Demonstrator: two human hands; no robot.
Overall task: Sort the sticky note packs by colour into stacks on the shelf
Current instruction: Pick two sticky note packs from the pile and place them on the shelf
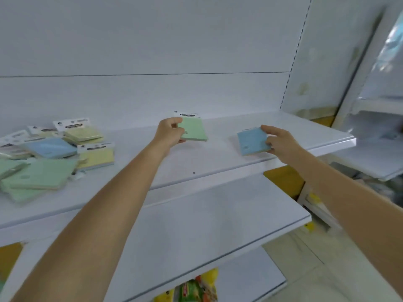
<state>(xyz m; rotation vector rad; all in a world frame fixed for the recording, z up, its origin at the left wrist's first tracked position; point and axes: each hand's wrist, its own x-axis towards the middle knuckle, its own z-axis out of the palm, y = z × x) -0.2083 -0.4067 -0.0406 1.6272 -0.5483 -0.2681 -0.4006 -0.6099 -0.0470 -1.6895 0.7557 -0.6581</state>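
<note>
My left hand (169, 132) pinches green pack (195, 130), my right hand (280, 141) grips blue pack (251, 141); set apart on shelf (218, 162), one stack per colour; unsorted pile (50, 155) far left.

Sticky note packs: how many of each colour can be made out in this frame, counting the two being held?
blue sticky note packs: 2
green sticky note packs: at least 4
yellow sticky note packs: at least 3
Total: at least 9; overlaps at the far left may hide more.
</note>
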